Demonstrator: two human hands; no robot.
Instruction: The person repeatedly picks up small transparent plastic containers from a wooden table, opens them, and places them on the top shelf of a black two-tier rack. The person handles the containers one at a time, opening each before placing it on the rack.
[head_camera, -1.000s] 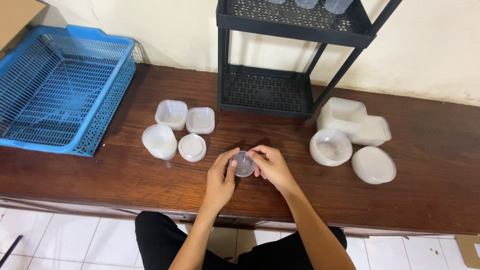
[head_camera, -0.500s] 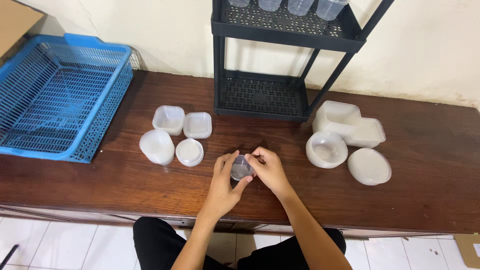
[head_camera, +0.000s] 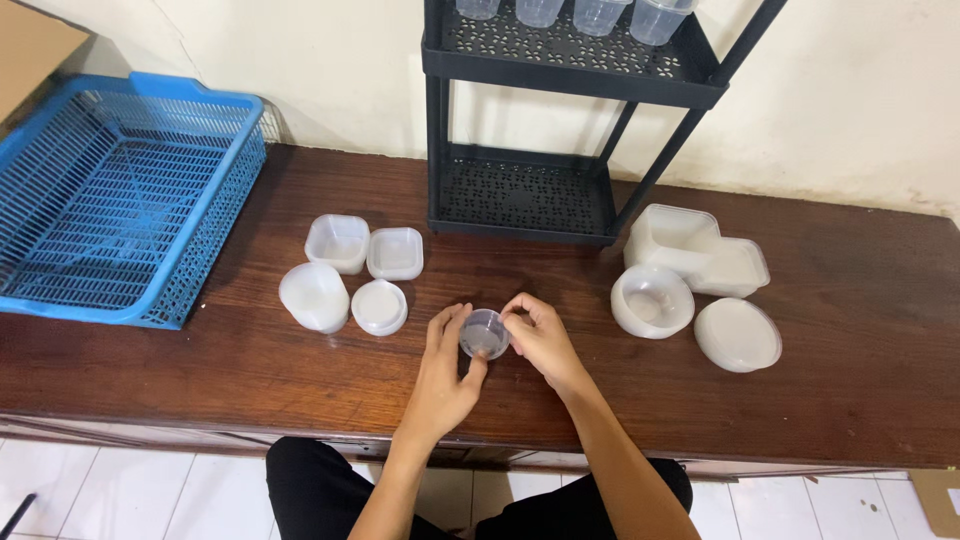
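Near the worktop (head_camera: 300, 370) edge, left hand (head_camera: 447, 375) and right hand (head_camera: 540, 340) are clamping a small cup (head_camera: 484, 333) between them.

A brown cardboard box (head_camera: 35, 45) sits at the far left corner, beyond the blue basket (head_camera: 120, 190), with only one plain flap or side showing; it looks to be a carton, though most of it is cut off. Another scrap of brown cardboard (head_camera: 938, 495) lies on the floor, near right. No labels, signs or screens show.
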